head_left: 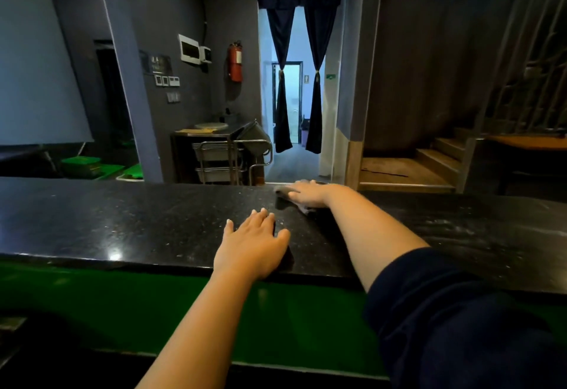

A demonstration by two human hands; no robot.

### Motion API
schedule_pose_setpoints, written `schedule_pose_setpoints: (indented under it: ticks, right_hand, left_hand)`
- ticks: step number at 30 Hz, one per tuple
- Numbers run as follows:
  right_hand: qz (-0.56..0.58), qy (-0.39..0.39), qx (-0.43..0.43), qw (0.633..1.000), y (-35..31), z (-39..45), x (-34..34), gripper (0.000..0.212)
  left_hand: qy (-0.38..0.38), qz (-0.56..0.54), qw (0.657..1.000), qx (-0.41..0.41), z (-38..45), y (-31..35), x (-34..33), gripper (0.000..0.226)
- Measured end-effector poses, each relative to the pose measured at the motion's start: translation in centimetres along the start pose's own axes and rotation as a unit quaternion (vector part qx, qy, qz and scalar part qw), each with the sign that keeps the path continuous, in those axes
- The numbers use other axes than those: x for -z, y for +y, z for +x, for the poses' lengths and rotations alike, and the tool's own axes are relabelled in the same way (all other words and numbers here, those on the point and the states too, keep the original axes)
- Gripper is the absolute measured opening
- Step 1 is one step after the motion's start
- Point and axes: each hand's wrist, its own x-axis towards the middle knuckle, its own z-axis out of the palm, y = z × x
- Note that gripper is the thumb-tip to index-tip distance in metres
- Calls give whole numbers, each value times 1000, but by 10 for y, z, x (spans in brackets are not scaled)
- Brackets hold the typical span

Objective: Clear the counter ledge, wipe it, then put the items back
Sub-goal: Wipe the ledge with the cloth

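A black speckled stone counter ledge [138, 223] runs across the view from left to right. My right hand [308, 193] lies flat, fingers straight, pressing a grey cloth [281, 190] onto the ledge near its far edge. Only the cloth's edges show around the hand. My left hand [253, 246] rests flat on the ledge near its front edge, fingers spread and straight, holding nothing. No other items stand on the visible part of the ledge. Pale wipe streaks mark the ledge surface at the right [478, 229].
A green panel [107, 296] fronts the counter below the ledge. Beyond it stand a metal trolley [228, 155], green crates [81, 166] on the floor, a curtained doorway [299, 82], a red fire extinguisher [235, 62] and wooden steps [435, 155] at the right.
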Motion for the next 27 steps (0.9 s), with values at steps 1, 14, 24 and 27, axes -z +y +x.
schedule_pose_setpoints:
  ticks: [1,14,24,27]
  right_hand:
    - [11,-9,-36,999,17,2,2,49]
    - [-15,0,-8,1000,2,-116,-18,52]
    - [13,66,-155,986,70,-246,-25,46]
    - [-8,70,-126,990,47,-254,-35,50]
  left_hand:
    - [0,-3,1000,-2,0,0,0,60]
    - [28,68,997,-39,-17,11,5,45]
    - [-26,-119,993,-5,-25,92,5,55]
    - [-35,-165,986,-13,-23,125,3,56]
